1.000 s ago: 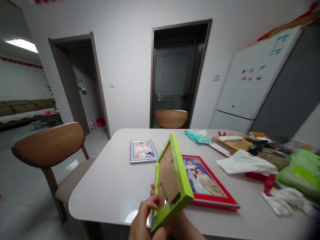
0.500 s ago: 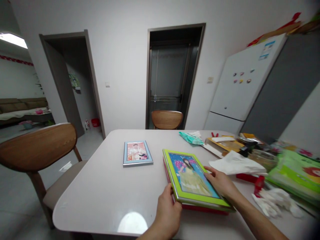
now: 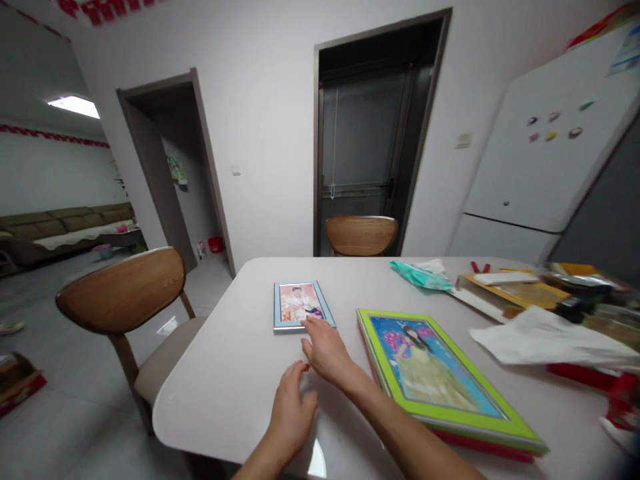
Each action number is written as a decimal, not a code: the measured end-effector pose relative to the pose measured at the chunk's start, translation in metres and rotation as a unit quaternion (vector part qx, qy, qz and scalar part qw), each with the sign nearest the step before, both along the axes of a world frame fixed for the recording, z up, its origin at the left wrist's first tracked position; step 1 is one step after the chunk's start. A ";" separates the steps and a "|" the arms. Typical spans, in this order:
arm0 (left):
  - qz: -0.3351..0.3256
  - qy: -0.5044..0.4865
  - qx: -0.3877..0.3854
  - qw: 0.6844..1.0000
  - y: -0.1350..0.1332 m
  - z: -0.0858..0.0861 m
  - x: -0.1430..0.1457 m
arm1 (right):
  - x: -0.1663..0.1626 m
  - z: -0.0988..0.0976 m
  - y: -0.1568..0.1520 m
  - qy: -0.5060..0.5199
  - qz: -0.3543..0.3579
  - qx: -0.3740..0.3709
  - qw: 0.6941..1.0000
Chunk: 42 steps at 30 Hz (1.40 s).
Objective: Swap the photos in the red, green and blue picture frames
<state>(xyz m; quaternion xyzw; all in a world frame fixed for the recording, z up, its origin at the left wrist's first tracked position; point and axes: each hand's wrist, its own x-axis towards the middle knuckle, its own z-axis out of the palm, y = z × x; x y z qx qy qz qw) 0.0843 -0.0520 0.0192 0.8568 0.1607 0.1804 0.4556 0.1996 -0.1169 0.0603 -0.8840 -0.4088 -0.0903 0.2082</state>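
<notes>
A small light-blue photo frame (image 3: 280, 313) with a pink picture lies face up on the white table. My right hand (image 3: 326, 350) is over its near edge, fingers stretched out; whether the fingertips touch it I cannot tell. My left hand (image 3: 293, 403) hovers nearer to me, thumb and fingers apart, with nothing in it. To the right lies a larger green photo frame (image 3: 440, 373) showing a figure in a yellow dress. It rests on something red, of which only the edge shows below it.
On the white table (image 3: 225, 373), the right side holds a teal packet (image 3: 423, 275), white paper (image 3: 545, 337), a yellow envelope (image 3: 520, 290) and a red object (image 3: 623, 403). Wooden chairs stand at the left (image 3: 125, 290) and far side (image 3: 361, 235). A white fridge (image 3: 530, 173) is behind.
Both hands have let go of the green photo frame and moved left. My right hand has reached the small blue frame. The view has turned left.
</notes>
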 end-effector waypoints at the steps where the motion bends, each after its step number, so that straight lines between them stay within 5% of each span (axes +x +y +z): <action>1: 0.004 -0.001 0.007 1.000 0.004 -0.001 -0.006 | 0.002 -0.004 0.022 0.008 -0.005 -0.003 1.000; 5: 0.019 0.000 0.058 0.998 0.019 -0.004 -0.029 | 0.014 -0.021 0.058 0.031 -0.006 -0.019 0.999; 11: 0.003 -0.022 0.183 0.983 0.027 0.000 -0.053 | -0.033 -0.029 0.019 0.055 0.093 -0.029 0.994; 14: -0.073 0.013 0.234 0.969 0.013 -0.003 -0.060 | -0.053 -0.027 -0.017 0.127 0.146 0.075 0.978; 17: -0.145 0.039 0.264 0.953 -0.005 -0.009 -0.063 | -0.053 -0.023 -0.047 0.175 0.075 0.177 0.966; 22: -0.158 0.018 0.292 0.943 -0.019 -0.005 -0.064 | -0.049 -0.016 -0.067 0.190 0.022 0.240 0.952; 25: -0.145 -0.029 0.247 0.958 -0.016 0.019 -0.070 | -0.049 -0.009 -0.068 0.173 -0.021 0.301 0.937; 27: -0.072 -0.065 0.170 0.981 -0.012 0.040 -0.074 | -0.050 -0.003 -0.064 0.149 -0.039 0.337 0.929; 31: 0.064 -0.147 -0.048 0.986 0.000 0.066 -0.078 | -0.058 0.003 -0.043 0.118 0.061 0.278 0.951; 36: 0.147 -0.173 -0.157 0.961 0.019 0.043 -0.086 | -0.073 -0.015 -0.013 0.134 0.138 0.149 0.970; 42: 0.151 -0.049 -0.077 0.984 0.035 0.002 -0.099 | -0.071 -0.035 -0.013 0.081 0.122 0.053 0.988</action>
